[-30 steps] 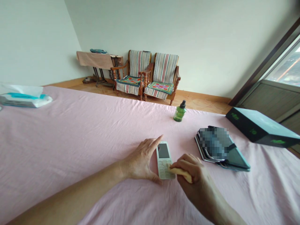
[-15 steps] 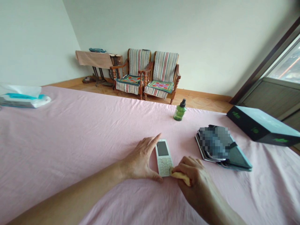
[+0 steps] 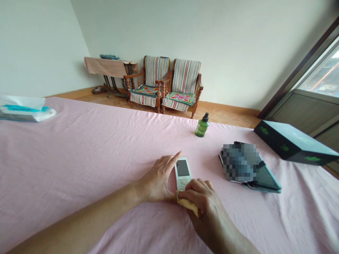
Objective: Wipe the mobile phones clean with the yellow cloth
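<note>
On the pink sheet (image 3: 87, 151), wiping looks under way rather than finished; how much is clean cannot be told. The left hand (image 3: 159, 178) spreads thumb and fingers around one side of the white phone (image 3: 184, 177), which lies flat; the right hand (image 3: 203, 198) pinches a yellow cloth (image 3: 188, 205) at the phone's lower end. The dark screen (image 3: 183, 167) faces up, uncovered; the lower keys are hidden.

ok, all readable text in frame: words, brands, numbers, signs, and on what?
None legible.
Black-sided box: green markings, too blurred.
White keypad phone: key legends too small; lower keys covered by right hand.
Green spray bottle, tissue pack: any print unreadable.
</note>
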A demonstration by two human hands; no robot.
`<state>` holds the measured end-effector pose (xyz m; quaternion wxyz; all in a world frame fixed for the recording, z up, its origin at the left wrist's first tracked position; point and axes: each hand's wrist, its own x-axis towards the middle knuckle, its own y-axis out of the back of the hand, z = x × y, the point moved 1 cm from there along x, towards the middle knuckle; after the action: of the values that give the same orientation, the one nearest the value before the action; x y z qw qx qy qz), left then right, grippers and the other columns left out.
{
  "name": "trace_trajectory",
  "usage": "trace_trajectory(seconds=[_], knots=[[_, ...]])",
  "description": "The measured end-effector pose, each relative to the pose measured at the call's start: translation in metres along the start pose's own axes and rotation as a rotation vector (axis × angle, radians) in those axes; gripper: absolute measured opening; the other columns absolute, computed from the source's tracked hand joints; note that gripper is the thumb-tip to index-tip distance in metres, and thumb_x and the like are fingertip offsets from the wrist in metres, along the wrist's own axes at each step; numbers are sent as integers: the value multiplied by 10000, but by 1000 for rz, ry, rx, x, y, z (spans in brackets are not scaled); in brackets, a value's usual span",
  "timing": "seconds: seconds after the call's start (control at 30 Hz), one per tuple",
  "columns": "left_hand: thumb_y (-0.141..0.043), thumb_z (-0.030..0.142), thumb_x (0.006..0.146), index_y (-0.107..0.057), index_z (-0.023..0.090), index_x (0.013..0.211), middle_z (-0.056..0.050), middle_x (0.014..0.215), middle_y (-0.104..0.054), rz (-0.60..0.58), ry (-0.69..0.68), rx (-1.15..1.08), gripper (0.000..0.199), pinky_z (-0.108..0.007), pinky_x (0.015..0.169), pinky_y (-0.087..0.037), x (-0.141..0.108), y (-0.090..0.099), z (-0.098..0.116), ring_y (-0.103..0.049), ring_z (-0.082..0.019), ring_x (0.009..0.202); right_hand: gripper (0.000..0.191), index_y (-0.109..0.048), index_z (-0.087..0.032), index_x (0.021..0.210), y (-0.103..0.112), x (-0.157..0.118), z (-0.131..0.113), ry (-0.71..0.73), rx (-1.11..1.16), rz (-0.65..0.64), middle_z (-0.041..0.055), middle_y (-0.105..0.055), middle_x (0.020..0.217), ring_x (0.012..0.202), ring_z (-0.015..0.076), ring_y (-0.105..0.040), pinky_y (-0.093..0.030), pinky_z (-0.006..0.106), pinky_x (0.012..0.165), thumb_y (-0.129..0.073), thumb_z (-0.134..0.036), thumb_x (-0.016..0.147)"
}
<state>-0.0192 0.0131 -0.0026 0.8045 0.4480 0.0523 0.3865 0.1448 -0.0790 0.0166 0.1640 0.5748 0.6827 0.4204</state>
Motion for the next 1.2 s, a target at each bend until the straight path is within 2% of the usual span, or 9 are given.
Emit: trace_trajectory(seconds=[0.2, 0.3, 0.43, 0.6, 0.67, 0.83, 0.93, 1.07, 1.2], knots=[[-845, 434, 546, -96, 236, 1497, -138, 1466, -349, -71, 7, 36, 1226, -515, 1089, -290, 1, 6, 2, -338, -353, 1325, 274, -696, -241, 883, 11, -2, 11, 46, 110, 104, 22, -619, 819, 770, 163, -550, -351, 306, 684, -553, -13, 830], [-833, 445, 557, -99, 230, 1495, -137, 1468, -352, -80, 1, 41, 1210, -500, 1096, -285, 1, 8, 3, -345, -338, 1327, 259, -700, -254, 869, 11, -2, 9, 99, 55, 14, 19, -616, 814, 779, 169, -537, -345, 308, 686, -567, -34, 842], [-820, 459, 557, -100, 236, 1493, -136, 1479, -343, -81, -4, 47, 1201, -505, 1104, -265, 1, 7, 5, -337, -345, 1337, 270, -699, -266, 841, 10, -1, 2, 91, 7, -87, 11, -620, 828, 799, 171, -536, -351, 307, 707, -584, -22, 826], [-850, 477, 502, -102, 229, 1491, -149, 1501, -308, -89, 19, 43, 1265, -518, 1114, -239, 1, 7, 6, -305, -367, 1354, 244, -611, -193, 619, 21, -2, 4, 27, -62, -132, 4, -579, 738, 707, 151, -525, -351, 284, 638, -586, 6, 758], [-855, 476, 496, -102, 240, 1492, -144, 1504, -305, -92, 29, 43, 1271, -531, 1113, -231, 1, 7, 6, -297, -372, 1358, 258, -606, -186, 609, 26, -3, 9, 6, -22, -99, 2, -556, 718, 667, 137, -521, -357, 269, 602, -551, 27, 743], [-855, 479, 487, -97, 233, 1495, -146, 1502, -311, -111, 27, 65, 1284, -543, 1113, -219, 0, 7, 8, -298, -373, 1358, 249, -708, -201, 922, 25, 5, 23, -2, 112, 120, 47, -579, 861, 781, 164, -563, -439, 278, 663, -515, -57, 858], [-854, 479, 485, -96, 230, 1494, -146, 1489, -330, -134, 12, 76, 1287, -537, 1116, -219, 1, 8, 9, -315, -369, 1347, 270, -698, -214, 1042, 15, 12, 26, 18, 38, 151, 59, -588, 884, 823, 188, -554, -447, 302, 689, -535, -78, 875], [-847, 492, 484, -68, 247, 1496, -133, 1476, -351, -144, -28, 86, 1300, -534, 1113, -225, 1, 8, 9, -337, -364, 1332, 246, -707, -197, 846, 5, 15, 17, 40, -15, 101, 59, -603, 857, 808, 188, -542, -443, 298, 677, -525, -33, 861], [-805, 490, 516, -76, 227, 1496, -130, 1480, -347, -127, -70, 85, 1249, -500, 1113, -236, 1, 7, 6, -348, -355, 1327, 278, -674, -205, 713, 5, 7, -1, 95, 92, -16, 33, -615, 824, 782, 162, -564, -443, 262, 654, -532, 15, 805]])
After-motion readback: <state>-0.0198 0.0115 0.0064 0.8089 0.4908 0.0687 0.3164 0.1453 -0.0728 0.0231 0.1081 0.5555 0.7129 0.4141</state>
